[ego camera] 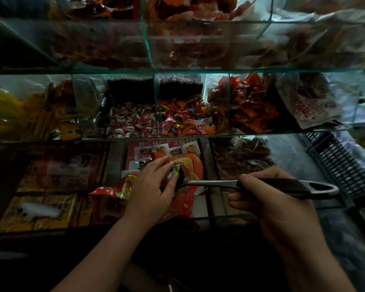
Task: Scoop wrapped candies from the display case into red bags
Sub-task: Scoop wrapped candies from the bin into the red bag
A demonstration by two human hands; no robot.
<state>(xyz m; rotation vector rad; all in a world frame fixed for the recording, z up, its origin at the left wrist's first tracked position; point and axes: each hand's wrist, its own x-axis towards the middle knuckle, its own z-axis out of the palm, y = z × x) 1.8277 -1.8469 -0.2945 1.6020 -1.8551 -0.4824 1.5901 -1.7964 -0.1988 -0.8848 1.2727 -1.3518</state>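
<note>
The right hand (270, 199) grips the dark handle of a long metal scoop (211, 183), thumb laid along the top, holding it level. The scoop's dark bowl sits over the mouth of a crumpled red plastic bag with gold print (105, 193), in the lower middle compartment of the glass display case (219, 134). The left hand (150, 186) lies flat with fingers extended across the bag's opening, fingertips touching the bowl and a small green-wrapped candy (176, 170). Red-and-white wrapped candies (131, 121) and mixed bright ones (177, 121) fill two compartments on the shelf just above.
</note>
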